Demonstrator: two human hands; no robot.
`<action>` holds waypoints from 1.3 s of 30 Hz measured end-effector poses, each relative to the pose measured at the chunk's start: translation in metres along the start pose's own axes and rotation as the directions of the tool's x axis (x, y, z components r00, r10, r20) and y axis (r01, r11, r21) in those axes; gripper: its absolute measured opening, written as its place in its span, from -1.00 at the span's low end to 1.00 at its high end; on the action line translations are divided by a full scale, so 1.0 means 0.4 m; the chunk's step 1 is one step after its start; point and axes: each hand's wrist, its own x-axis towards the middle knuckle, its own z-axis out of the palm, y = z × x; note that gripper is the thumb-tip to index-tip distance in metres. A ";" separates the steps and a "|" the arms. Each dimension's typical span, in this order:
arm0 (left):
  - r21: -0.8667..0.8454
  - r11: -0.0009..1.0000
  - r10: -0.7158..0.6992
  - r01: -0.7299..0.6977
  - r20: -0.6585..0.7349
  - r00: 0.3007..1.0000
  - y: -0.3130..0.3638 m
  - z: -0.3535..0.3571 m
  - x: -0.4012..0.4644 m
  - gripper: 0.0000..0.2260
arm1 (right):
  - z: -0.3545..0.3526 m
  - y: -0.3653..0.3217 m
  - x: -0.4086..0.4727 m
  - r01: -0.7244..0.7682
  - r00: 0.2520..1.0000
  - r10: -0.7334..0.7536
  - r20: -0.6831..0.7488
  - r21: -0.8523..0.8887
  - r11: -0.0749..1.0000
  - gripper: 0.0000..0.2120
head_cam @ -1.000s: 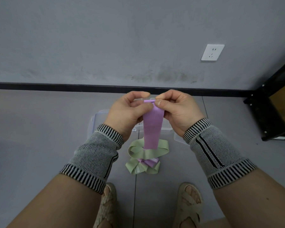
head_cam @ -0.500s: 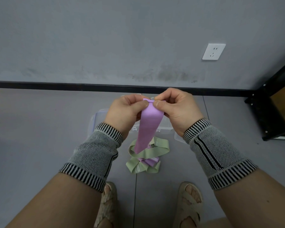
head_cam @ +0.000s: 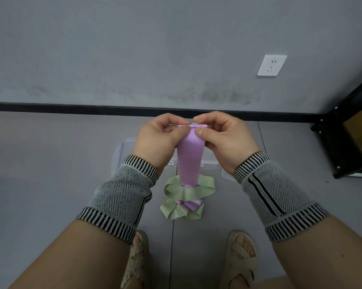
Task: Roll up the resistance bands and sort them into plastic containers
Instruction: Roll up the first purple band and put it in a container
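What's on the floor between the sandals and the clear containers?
In the head view, a loose pile of green and purple bands lies between the sandals and containers.

No legible text anywhere — the green band's [head_cam: 189, 191] print is too blurred.

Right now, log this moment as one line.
step: rolling purple band | left hand: pinching top | right hand: pinching top | pile: on floor

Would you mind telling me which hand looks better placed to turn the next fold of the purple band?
Probably the right hand. Its thumb and forefinger pinch the folded top edge of the purple band, near the middle, while the left hand grips the edge's left end and seems to be steadying it.
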 end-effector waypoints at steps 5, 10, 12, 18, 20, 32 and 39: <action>0.054 0.996 0.067 -0.067 -0.012 0.998 0.001 -0.005 0.001 -0.85 | -0.008 -0.009 -0.006 -0.029 0.998 0.033 -0.044 0.090 0.996 -0.92; 0.046 0.996 0.081 -0.082 0.018 0.997 -0.001 -0.004 -0.003 -0.88 | -0.002 -0.008 -0.011 0.054 0.996 -0.064 -0.058 -0.171 0.984 -0.95; 0.029 0.997 0.069 -0.070 0.034 0.997 -0.001 -0.006 -0.002 -0.88 | -0.004 -0.008 -0.009 0.066 0.995 -0.079 -0.068 -0.181 0.981 -0.91; -0.057 0.998 0.044 -0.040 0.072 0.996 0.007 -0.004 -0.004 -0.87 | -0.003 -0.001 -0.002 0.051 0.997 -0.055 -0.060 -0.072 0.996 -0.84; -0.052 0.998 0.049 -0.046 0.070 0.996 0.006 -0.002 -0.006 -0.88 | -0.004 0.003 0.002 0.047 0.997 -0.051 -0.059 -0.053 0.997 -0.82; 0.051 0.996 0.076 -0.077 0.026 0.997 -0.001 -0.007 0.002 -0.83 | -0.007 0.009 0.001 0.001 1.000 -0.001 -0.012 -0.014 1.000 -0.88; 0.018 1.000 -0.001 0.001 -0.003 1.000 -0.008 -0.006 0.008 -0.86 | -0.003 0.008 0.000 0.031 0.997 -0.037 -0.064 -0.092 0.995 -0.85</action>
